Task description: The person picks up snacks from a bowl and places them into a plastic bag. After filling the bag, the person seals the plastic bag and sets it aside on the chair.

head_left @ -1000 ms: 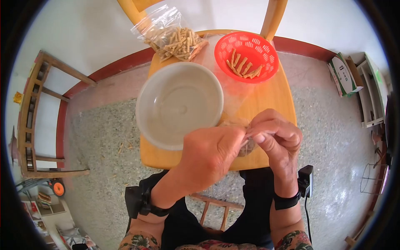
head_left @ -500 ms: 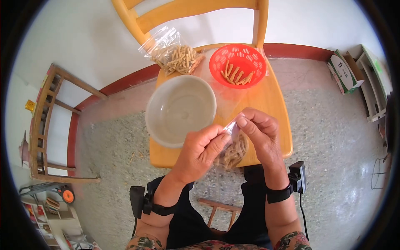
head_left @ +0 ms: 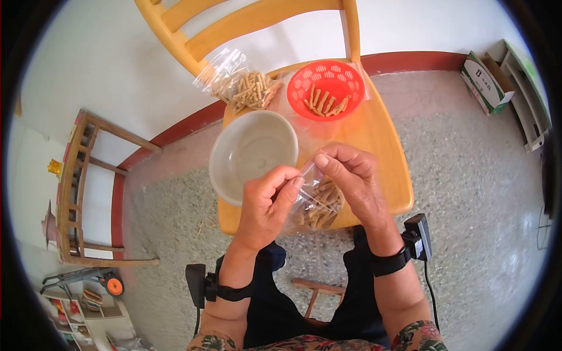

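Note:
A clear zip bag [head_left: 319,205] with tan, stick-like dried pieces inside hangs between my hands at the front edge of the chair seat. My left hand [head_left: 266,196] pinches one end of the bag's top edge between thumb and forefinger. At the other end my right hand [head_left: 351,175] grips the same edge, thumb on top. Just beyond my left hand stands a pale grey basin [head_left: 219,158]. Farther back, a red perforated basket [head_left: 298,88] holds several tan sticks [head_left: 325,102]. Left of it leans another clear bag [head_left: 252,90] full of similar pieces.
Everything rests on a wooden chair [head_left: 383,158] whose back is against the wall. A wooden frame [head_left: 76,187] stands at left, above a wheeled cart [head_left: 88,281] and a shelf [head_left: 111,327]. At right are a carton [head_left: 486,85] and a grey shelf unit [head_left: 527,105].
The camera view has shifted and turned slightly. Both hands still pinch the bag's top edge, and more of the bag's filled part now shows between them.

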A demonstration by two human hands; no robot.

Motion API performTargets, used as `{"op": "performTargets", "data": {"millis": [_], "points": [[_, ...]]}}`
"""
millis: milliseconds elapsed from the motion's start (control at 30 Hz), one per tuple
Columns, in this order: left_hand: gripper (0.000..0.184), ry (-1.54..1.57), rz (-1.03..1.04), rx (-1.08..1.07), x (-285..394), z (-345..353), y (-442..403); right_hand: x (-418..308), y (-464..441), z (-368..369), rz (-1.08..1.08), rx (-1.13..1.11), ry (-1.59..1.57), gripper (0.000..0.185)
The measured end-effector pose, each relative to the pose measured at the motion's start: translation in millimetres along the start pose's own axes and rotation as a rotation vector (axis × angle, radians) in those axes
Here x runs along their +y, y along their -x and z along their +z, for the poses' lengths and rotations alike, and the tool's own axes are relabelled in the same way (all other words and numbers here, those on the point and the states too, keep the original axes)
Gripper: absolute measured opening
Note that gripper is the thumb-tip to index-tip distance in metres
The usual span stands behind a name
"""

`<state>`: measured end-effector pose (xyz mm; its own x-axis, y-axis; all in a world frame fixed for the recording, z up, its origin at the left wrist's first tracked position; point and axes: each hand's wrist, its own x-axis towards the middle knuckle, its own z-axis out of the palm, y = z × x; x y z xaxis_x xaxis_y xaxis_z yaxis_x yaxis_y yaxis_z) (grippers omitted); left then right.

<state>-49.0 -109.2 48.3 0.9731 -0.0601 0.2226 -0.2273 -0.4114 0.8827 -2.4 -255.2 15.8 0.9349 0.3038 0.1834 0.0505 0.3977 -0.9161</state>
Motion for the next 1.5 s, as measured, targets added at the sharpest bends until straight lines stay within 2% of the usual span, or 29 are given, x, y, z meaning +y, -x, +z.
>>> {"op": "performTargets", "data": {"millis": [133, 167, 200, 300, 400, 567, 633, 733, 867, 933, 1267, 1367, 1433, 1500], "points": [[0.011, -0.017, -0.037, -0.017, 1.7, 1.2, -2.0, 4.4, -1.4, 1.0, -0.025, 0.011, 0.003, 0.008], [0.011, -0.018, -0.038, -0.018, 0.8, 2.0, -3.4, 2.9, -1.4, 2.6, -0.082, 0.004, 0.088, 0.007], [0.011, -0.035, -0.017, -0.012, -0.4, 3.1, -5.0, 2.7, -1.6, 4.4, -0.139, -0.004, 0.173, 0.006], [0.011, -0.078, 0.034, -0.014, -2.5, 0.9, -7.3, 7.3, -3.6, 8.7, -0.117, 0.002, 0.084, 0.006], [0.01, -0.1, 0.069, -0.004, -1.9, 3.3, -9.7, 6.4, -5.1, 8.3, -0.183, 0.004, 0.177, 0.007], [0.008, -0.115, 0.055, -0.004, -12.3, 0.2, -7.0, 11.5, -8.1, 6.4, -0.131, 0.109, 0.064, 0.01], [0.007, -0.106, -0.011, -0.023, -22.5, -3.9, -0.4, 12.0, -10.0, 4.7, -0.087, 0.185, 0.012, 0.011], [0.015, -0.116, 0.0, 0.009, -33.3, -8.8, 7.3, 13.1, -11.2, 4.5, -0.051, 0.196, -0.013, 0.009], [0.015, -0.115, 0.033, 0.032, -38.7, -19.2, 8.7, 15.5, -15.9, 4.0, -0.059, 0.222, -0.02, 0.009], [0.015, -0.01, -0.038, 0.028, -40.7, -25.5, 11.0, 19.2, -17.6, 1.7, -0.074, 0.255, -0.027, 0.01], [0.014, 0.054, -0.088, 0.01, -40.5, -47.2, 14.1, 22.0, -18.7, 7.8, -0.085, 0.28, 0.037, 0.012], [0.013, 0.149, -0.14, -0.02, -43.9, -52.4, 13.3, 22.0, -19.6, 11.4, -0.074, 0.296, 0.01, 0.013], [0.014, 0.458, -0.3, 0.036, -45.1, -54.6, 12.1, 19.4, -20.5, 11.7, -0.092, 0.34, 0.044, 0.013], [0.015, 0.45, -0.254, 0.017, -47.0, -54.6, 10.9, 21.2, -21.4, 9.3, -0.089, 0.317, 0.058, 0.014]]}}
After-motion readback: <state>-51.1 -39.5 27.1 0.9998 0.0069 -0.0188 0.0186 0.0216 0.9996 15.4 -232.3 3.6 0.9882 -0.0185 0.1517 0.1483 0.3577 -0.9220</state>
